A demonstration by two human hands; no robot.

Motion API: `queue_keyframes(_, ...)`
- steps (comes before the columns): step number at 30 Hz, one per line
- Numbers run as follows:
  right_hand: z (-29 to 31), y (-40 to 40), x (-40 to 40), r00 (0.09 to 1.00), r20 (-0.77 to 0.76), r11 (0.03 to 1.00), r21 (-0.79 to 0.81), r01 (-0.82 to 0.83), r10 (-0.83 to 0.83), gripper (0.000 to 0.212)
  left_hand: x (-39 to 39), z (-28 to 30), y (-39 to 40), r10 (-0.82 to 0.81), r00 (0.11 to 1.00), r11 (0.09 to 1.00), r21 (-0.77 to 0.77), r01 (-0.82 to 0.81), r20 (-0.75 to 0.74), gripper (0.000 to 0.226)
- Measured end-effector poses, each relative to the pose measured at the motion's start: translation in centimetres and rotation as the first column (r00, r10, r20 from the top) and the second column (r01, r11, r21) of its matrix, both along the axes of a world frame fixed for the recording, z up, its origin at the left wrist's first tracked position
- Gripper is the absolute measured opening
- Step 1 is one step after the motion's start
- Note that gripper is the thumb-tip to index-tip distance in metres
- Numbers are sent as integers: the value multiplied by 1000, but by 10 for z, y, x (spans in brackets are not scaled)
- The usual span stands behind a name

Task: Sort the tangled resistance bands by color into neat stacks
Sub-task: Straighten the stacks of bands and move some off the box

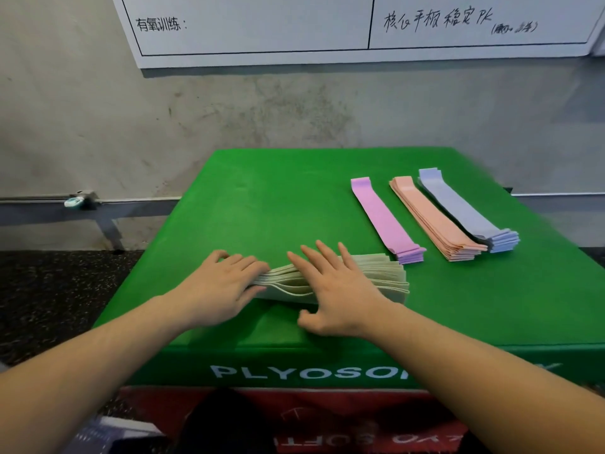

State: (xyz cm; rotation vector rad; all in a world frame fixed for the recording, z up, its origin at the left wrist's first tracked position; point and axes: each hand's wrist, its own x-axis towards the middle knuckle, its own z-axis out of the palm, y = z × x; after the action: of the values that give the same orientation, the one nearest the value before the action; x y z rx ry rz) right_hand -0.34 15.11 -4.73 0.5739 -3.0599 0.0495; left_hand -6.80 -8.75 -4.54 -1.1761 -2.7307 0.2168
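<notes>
A stack of pale green bands [379,273] lies crosswise near the front of the green plyo box [262,204]. My left hand [219,286] pinches the stack's left end, fingers curled over it. My right hand [334,290] lies flat on top of the stack's middle, fingers spread. The layers bulge apart between the hands. At the right of the box lie three tidy stacks side by side: pink bands [383,217], peach bands [435,221] and lavender-blue bands [465,211].
The box stands against a grey wall [229,109] under a whiteboard [262,27] with writing. A red box [327,421] sits below the green one. Dark speckled floor [49,290] lies to the left, with a metal rail [82,201] along the wall.
</notes>
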Motion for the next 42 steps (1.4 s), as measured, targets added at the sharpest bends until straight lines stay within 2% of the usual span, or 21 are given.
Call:
queue_keyframes(4, -4, 0, -19, 1000, -17, 998, 66, -1, 2, 92, -1, -2, -2, -72, 997, 997, -5, 72, -17, 42)
queue_keyframes(9, -3, 37, -22, 997, -72, 985, 174, 2, 11, 76, 1, 7, 3, -61, 994, 998, -12, 63, 90, 56)
queue_keyframes(13, -8, 78, -14, 993, -119, 987, 162, 0, 19, 78, 2, 8, 11, -33, 992, 995, -87, 44, 125, 56)
queue_keyframes(16, -12, 86, -9, 986, -161, 983, 181, -25, 55, 75, 5, 9, 19, 13, 995, 991, -133, 0, 95, 58)
queue_keyframes(21, -13, 84, -8, 991, -135, 994, 113, -5, 20, 53, 8, 7, 26, 112, 992, 987, -125, -105, 53, 88)
queue_keyframes(23, -14, 85, -9, 989, -142, 994, 109, -27, 42, 55, 9, 8, 37, 109, 994, 987, -124, -106, 17, 81)
queue_keyframes(27, -14, 89, -10, 981, -162, 991, 97, -89, 104, 59, 7, 7, 61, -18, 1000, 979, -204, 16, -7, 70)
queue_keyframes(30, -12, 91, -10, 979, -161, 989, 87, -115, 128, 61, 0, 8, 52, 0, 995, 981, -195, 19, 99, 54)
queue_keyframes(33, -13, 94, -9, 968, -201, 988, 75, -137, 149, 69, -2, 11, 43, 21, 972, 991, -132, 10, 236, 49)
queue_keyframes(37, -11, 94, -8, 980, -147, 990, 57, -131, 138, 47, 4, 20, 46, 33, 948, 994, -112, 2, 318, 40)
queue_keyframes(39, -7, 90, -8, 983, -118, 990, 34, -140, 143, 40, 11, 30, 45, 59, 960, 989, -144, -20, 273, 36)
queue_keyframes(42, 9, 77, -12, 973, -158, 984, -37, -174, 166, 38, 23, 49, 35, 132, 976, 983, -152, -106, 175, 34)
